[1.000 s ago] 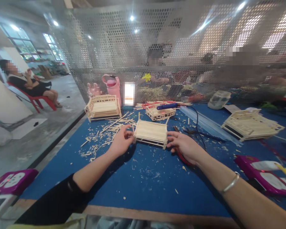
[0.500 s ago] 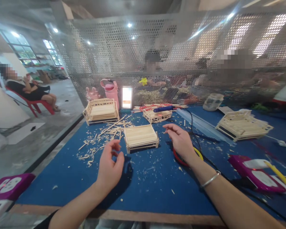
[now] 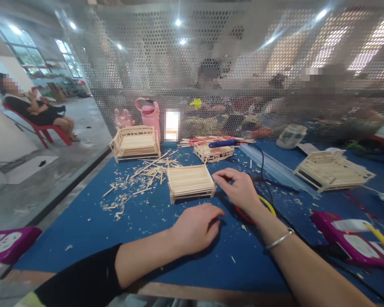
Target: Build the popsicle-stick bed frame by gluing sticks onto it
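A small wooden stick bed frame [image 3: 190,181] rests on the blue table [image 3: 89,226] in front of me. My right hand [image 3: 240,189] sits just right of it, fingers loosely curled and apart, index finger close to the frame's right end, holding nothing. My left hand [image 3: 196,226] lies palm down on the table below the frame, fingers bent and relaxed, with nothing in it. Under my right wrist lie red and yellow handled pliers [image 3: 262,204].
Loose sticks and wood chips [image 3: 137,179] litter the left. Finished stick benches stand at far left [image 3: 136,143], centre back [image 3: 213,151] and right [image 3: 333,168]. A blue tool with black cord [image 3: 224,143], pink bottle [image 3: 149,115], purple power strips [image 3: 355,243], mesh screen with people behind.
Both hands let go of the bed frame, which now rests on the table. My left hand swung right to below the frame. My right hand lowered beside the frame's right end.
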The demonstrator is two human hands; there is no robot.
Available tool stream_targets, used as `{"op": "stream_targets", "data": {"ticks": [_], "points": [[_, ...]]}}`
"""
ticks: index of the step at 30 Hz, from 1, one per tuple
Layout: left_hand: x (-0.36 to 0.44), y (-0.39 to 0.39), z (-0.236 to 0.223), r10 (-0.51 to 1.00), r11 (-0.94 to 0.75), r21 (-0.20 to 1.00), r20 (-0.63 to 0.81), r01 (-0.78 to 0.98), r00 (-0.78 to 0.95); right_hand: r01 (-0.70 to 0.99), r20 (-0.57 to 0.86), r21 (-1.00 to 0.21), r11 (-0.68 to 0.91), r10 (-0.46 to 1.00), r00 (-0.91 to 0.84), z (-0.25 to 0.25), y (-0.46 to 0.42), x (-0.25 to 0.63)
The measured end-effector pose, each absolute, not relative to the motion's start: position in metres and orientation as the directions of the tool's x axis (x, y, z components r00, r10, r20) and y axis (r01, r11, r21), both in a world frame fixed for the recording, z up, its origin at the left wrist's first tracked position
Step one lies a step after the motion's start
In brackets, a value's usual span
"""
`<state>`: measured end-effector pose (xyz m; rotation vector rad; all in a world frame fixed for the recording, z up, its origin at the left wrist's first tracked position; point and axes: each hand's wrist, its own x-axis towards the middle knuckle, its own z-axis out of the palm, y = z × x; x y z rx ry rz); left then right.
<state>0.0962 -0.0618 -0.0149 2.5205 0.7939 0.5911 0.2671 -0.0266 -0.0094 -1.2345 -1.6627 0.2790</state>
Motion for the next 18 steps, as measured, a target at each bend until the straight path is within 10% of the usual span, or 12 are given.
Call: {"op": "stream_targets", "data": {"ticks": [18], "points": [[0.088, -0.053, -0.029, 0.648, -0.72, 0.535, 0.293, 0.441, 0.703, 0.601, 0.599, -0.673, 0.43, 0.794, 0.102, -0.017, -0.029, 0.269]]}}
